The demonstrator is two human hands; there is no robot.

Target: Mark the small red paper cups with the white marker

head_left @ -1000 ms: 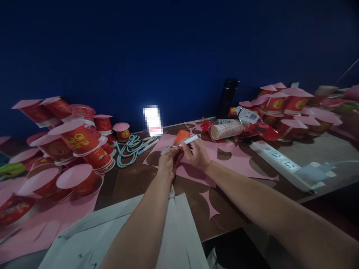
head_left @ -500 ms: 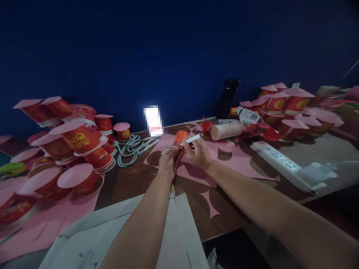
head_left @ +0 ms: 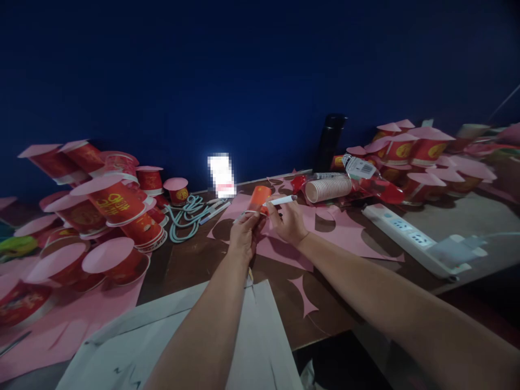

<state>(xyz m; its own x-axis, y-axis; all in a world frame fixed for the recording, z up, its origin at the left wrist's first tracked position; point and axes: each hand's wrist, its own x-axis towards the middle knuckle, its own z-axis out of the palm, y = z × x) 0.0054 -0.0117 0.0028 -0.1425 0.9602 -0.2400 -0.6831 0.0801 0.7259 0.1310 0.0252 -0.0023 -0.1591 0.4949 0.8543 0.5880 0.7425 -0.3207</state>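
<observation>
My left hand [head_left: 244,234] is closed around the rim end of a red paper cup [head_left: 260,198], which is tilted with its base pointing away from me. Between the fingers of my right hand [head_left: 289,221] is a white marker pen [head_left: 283,200] with a dark end. The pen lies slantwise beside the cup, its left tip close to the cup's side; whether it touches I cannot tell. Beneath both hands lies a pink paper sheet [head_left: 284,251] with round cut-outs.
Red cups topped with pink discs [head_left: 116,201] are piled at left, and more [head_left: 433,146] stand at right. Behind are a blue cord [head_left: 179,230], a lit screen [head_left: 221,174], a black bottle [head_left: 331,142] and stacked paper cups [head_left: 329,189]. A power strip [head_left: 400,233] lies right.
The red cup has turned a little in my left hand, so more of its side and a yellow mark show. My right hand and the pen have shifted slightly right.
</observation>
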